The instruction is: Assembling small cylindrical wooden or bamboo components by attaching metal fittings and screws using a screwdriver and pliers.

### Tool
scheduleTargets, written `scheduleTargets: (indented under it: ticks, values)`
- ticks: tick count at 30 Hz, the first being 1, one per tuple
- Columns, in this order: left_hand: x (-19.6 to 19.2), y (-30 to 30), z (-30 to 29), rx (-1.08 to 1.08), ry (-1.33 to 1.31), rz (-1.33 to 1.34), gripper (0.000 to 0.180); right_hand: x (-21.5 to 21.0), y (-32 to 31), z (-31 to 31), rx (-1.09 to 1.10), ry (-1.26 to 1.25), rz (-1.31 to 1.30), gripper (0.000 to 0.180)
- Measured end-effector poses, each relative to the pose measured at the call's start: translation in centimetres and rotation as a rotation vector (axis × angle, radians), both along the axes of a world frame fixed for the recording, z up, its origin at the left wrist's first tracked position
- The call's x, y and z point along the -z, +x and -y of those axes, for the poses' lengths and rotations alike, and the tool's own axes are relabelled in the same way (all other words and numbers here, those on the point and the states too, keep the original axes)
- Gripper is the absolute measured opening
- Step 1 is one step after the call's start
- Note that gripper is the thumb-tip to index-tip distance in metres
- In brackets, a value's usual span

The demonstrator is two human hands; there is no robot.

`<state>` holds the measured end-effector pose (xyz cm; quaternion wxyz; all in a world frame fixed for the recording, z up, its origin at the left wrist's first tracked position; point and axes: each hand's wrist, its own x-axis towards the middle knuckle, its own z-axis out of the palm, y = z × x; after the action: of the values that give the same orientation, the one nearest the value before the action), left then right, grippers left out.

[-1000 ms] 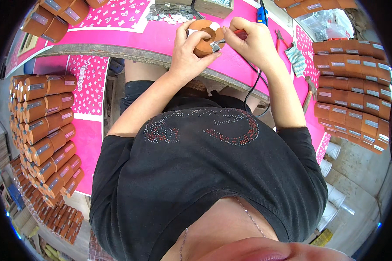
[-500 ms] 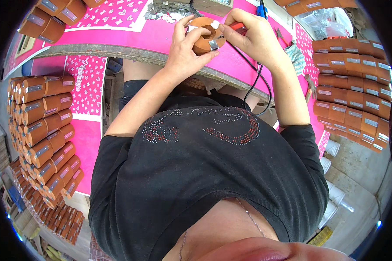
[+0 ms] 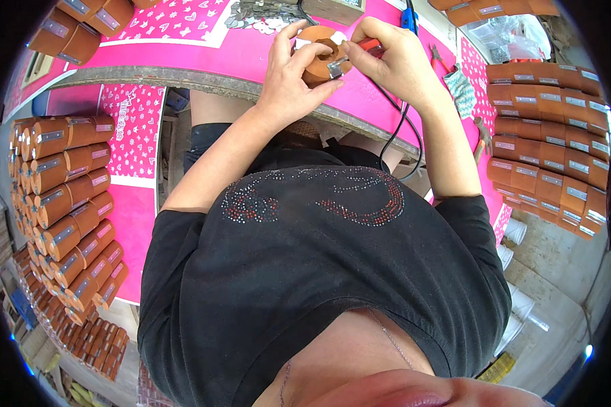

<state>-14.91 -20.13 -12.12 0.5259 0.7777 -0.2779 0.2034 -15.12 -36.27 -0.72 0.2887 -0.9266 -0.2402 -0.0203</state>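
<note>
At the near edge of the pink-topped bench, my left hand (image 3: 297,71) is closed around an orange-brown ring-shaped block (image 3: 319,35), with fingers over its central hole. A small shiny metal tab (image 3: 335,70) sticks out from the block's near right side. My right hand (image 3: 392,60) grips a red-handled tool (image 3: 371,45) from the right. Its thin tip reaches toward the metal tab; whether they touch is hard to tell. A small white piece (image 3: 338,38) shows on the block beside my right fingertips.
Stacked orange-brown blocks with metal plates stand at left (image 3: 68,190) and right (image 3: 550,142). Loose flat metal pieces (image 3: 261,17) lie on the bench's far side. Red-handled pliers (image 3: 438,60), a cloth (image 3: 460,91) and a hammer (image 3: 483,132) lie to the right. A black cable (image 3: 406,122) hangs over the edge.
The block has turned slightly in my left hand, so the metal tab sits a little differently. The tool's tip now shows more across the tab. Both hands keep their grip.
</note>
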Motion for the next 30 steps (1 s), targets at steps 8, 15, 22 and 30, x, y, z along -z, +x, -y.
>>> scheduleTargets:
  ticks: [8, 15, 22, 30]
  values:
    - [-0.7, -0.3, 0.2, -0.013, 0.002, 0.043, 0.043, 0.1, 0.1, 0.1, -0.038, 0.019, 0.001, 0.014]
    - [-0.8, -0.4, 0.5, -0.064, 0.052, 0.113, 0.043, -1.5, 0.0, -1.2, -0.17, -0.141, 0.157, 0.019]
    - [-0.1, -1.1, 1.7, -0.156, 0.012, -0.017, 0.059, -1.6, 0.7, -1.9, 0.082, -0.485, 0.065, 0.026]
    - [0.5, -0.2, 2.0, -0.126, -0.054, -0.005, 0.069, 0.3, 1.4, -2.0, -0.034, -0.323, 0.412, 0.017]
